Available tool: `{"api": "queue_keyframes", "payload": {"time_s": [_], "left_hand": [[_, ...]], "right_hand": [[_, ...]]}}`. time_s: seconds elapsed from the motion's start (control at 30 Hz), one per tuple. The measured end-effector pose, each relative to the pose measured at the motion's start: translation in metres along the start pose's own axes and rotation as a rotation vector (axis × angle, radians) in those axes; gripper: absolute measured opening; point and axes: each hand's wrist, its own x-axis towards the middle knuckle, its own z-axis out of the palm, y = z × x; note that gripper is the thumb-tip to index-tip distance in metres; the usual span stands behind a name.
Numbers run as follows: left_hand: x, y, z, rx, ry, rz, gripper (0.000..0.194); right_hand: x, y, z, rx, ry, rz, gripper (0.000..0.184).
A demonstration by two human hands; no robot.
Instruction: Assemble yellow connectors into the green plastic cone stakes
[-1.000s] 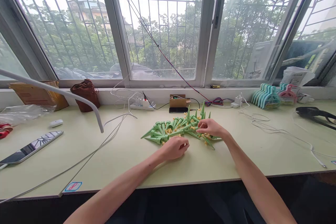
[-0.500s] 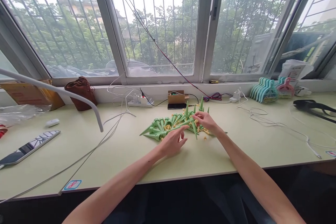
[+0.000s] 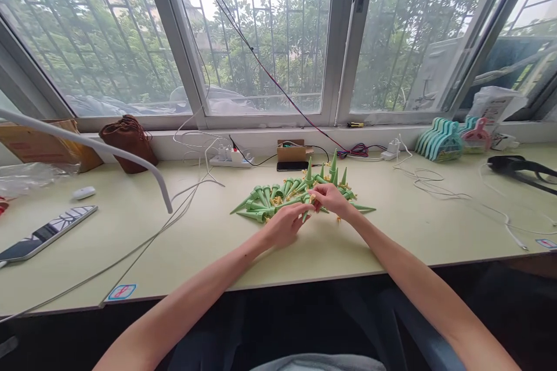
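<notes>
Cones (image 3: pixel 288 187) on tbl (image 3: pixel 191 243), phone (image 3: pixel 49 233) L.

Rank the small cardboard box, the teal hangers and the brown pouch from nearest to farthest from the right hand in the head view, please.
1. Small cardboard box: beyond the right hand, slightly left.
2. Teal hangers: at the back, to the right.
3. Brown pouch: at the back, far left.

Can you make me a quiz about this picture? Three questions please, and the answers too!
1. True or false: in the picture, the brown pouch is left of the cones.
2. What colour are the cones by the left hand and right hand? A) red B) green C) blue
3. Fill in: a few cones stand with their tips pointing ____.

Key: 1 true; 2 B; 3 up.
</notes>
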Motion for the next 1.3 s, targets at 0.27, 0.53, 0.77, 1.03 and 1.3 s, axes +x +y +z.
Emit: {"api": "queue_keyframes", "payload": {"time_s": [0.27,0.53,0.77,1.03,1.3], "left_hand": [[0.001,-0.003,0.001,-0.017,0.042,0.044,0.027],[0.003,0.003,-0.001,0.0,0.086,0.003,0.024],[0.003,0.003,-0.001,0.016,0.108,-0.039,0.023],[0.005,0.001,0.0,-0.055,0.146,-0.177,0.013],[0.004,-0.002,0.002,-0.117,0.157,-0.236,0.009]], "right_hand": [[-0.005,-0.003,0.0,-0.017,-0.1,-0.004,0.036],[-0.007,-0.006,0.0,-0.085,-0.139,-0.021,0.029],[-0.005,-0.001,0.0,-0.119,-0.135,-0.065,0.031],[-0.006,-0.008,-0.004,-0.074,-0.014,-0.144,0.021],[-0.013,-0.012,-0.002,-0.217,-0.282,-0.272,0.036]]}}
